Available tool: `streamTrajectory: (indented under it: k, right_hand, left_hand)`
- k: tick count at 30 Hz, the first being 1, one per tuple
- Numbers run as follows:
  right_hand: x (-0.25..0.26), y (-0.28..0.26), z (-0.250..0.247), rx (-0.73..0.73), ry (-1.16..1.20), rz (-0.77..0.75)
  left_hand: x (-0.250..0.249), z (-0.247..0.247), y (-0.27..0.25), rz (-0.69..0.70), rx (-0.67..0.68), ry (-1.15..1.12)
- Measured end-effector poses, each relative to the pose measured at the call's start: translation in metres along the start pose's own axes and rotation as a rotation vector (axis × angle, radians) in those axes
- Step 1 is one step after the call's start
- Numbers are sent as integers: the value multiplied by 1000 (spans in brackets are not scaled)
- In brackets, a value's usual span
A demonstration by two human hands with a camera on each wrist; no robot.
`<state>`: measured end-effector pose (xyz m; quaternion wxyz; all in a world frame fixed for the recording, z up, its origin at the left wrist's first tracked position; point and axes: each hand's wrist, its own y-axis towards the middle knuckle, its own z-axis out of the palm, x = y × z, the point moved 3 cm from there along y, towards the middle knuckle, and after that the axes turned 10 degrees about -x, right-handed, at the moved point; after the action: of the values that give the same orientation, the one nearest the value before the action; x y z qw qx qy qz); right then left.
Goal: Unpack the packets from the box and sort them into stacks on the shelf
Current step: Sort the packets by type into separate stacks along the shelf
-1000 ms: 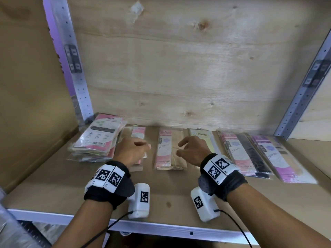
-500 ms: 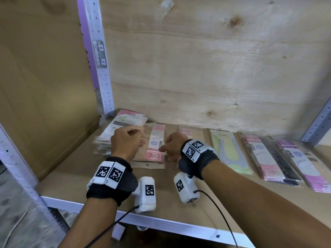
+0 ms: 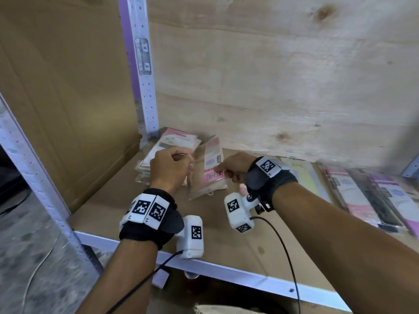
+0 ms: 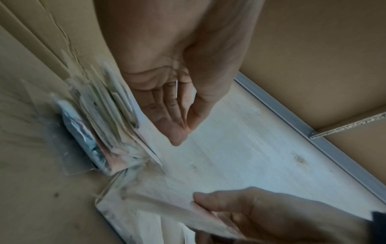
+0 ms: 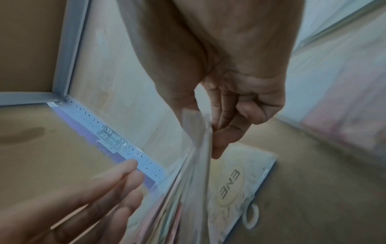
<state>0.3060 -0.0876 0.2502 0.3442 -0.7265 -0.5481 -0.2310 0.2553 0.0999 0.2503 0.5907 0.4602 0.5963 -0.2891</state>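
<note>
A bundle of pink ENE packets (image 3: 212, 175) stands tilted up on its left edge on the wooden shelf (image 3: 136, 211). My right hand (image 3: 223, 169) pinches its raised right edge between thumb and fingers (image 5: 221, 137). Under it, another ENE packet (image 5: 231, 180) lies flat. My left hand (image 3: 181, 159) is just left of the bundle, over the stack of pink-and-white packets (image 3: 174, 141) in the back left corner. In the left wrist view its fingers (image 4: 167, 118) are straight, thumb alongside, against that stack (image 4: 104, 115). The box is out of view.
Right of my hands a yellow-green packet (image 3: 301, 177) lies flat, then a row of pink, black and purple packets (image 3: 367, 196). A perforated metal post (image 3: 142, 87) and a cardboard side wall (image 3: 68, 98) close the left. The metal front edge (image 3: 238, 274) is near my wrists.
Both hands have moved left along the shelf. The pink ENE packets, flat half a second ago, are now lifted at their right edge by my right hand and tipped toward the left stack.
</note>
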Motion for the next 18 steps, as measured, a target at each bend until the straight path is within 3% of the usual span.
streamTrajectory:
  k: [7, 13, 15, 18]
  right_hand:
    - [-40, -37, -54, -7, 385, -64]
    - [-97, -76, -94, -67, 421, -144]
    - [-115, -88, -102, -39, 418, -155]
    - [-137, -100, -107, 25, 419, -144]
  left_hand:
    - [-15, 13, -8, 240, 46, 87]
    - [-17, 25, -22, 321, 125, 268]
    - [-14, 29, -23, 287, 155, 259]
    - [-3, 38, -27, 153, 347, 253]
